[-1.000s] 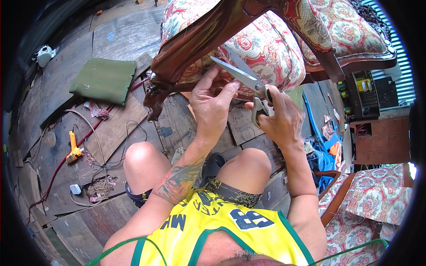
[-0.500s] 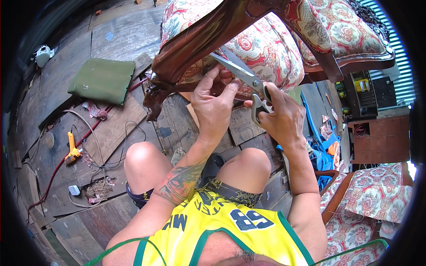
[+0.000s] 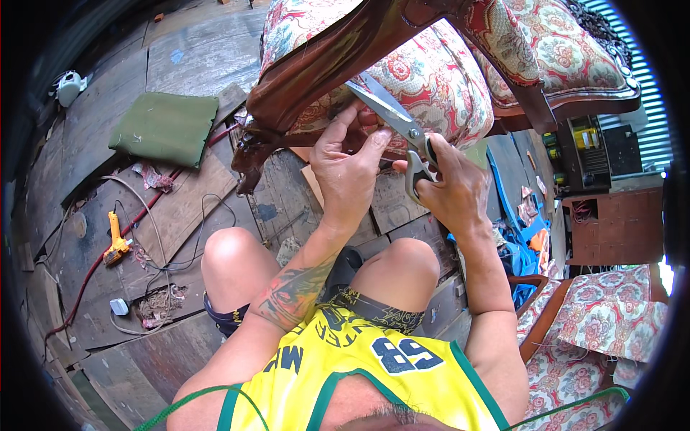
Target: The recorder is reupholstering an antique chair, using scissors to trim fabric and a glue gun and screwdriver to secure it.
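Scissors less open | chair frame nearby | green pad leftward

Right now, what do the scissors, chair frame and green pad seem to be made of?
Scissors: probably steel blades, smooth with metallic sheen; handles grey and black, perhaps plastic. Chair frame: likely wood, dark brown, its glossy highlights suggesting varnish. Green pad: matte, possibly cloth; no weave shows clearly.

my silver metal scissors with grey-and-black handles, a plump cream fabric seat cushion with red-and-green floral scrollwork, its glossy reddish-brown carved wooden frame, my green-trimmed bright yellow sleeveless top, a flat olive-green pad, a yellow pistol-shaped tool
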Action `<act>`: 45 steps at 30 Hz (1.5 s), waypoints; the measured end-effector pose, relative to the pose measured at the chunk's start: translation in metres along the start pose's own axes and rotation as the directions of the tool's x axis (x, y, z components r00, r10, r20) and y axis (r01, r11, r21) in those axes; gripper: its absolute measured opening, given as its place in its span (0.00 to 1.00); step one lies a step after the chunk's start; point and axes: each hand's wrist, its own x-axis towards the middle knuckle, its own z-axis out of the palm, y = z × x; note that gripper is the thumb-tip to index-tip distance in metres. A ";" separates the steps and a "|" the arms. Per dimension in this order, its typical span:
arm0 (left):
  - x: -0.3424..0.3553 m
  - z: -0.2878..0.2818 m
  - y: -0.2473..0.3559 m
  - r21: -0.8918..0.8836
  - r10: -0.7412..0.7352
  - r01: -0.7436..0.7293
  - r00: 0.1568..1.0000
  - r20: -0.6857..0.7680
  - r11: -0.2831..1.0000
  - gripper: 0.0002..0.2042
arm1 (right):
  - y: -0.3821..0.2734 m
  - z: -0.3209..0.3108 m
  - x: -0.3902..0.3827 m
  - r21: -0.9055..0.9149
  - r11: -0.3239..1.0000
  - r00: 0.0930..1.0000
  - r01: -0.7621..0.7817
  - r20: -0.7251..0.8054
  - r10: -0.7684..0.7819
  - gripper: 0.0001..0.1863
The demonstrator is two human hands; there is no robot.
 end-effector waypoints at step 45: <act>0.003 0.000 -0.012 0.347 0.195 -0.165 0.979 -0.053 0.923 0.21 | 0.017 0.021 -0.006 0.292 0.954 0.998 -0.067 0.011 0.067 0.25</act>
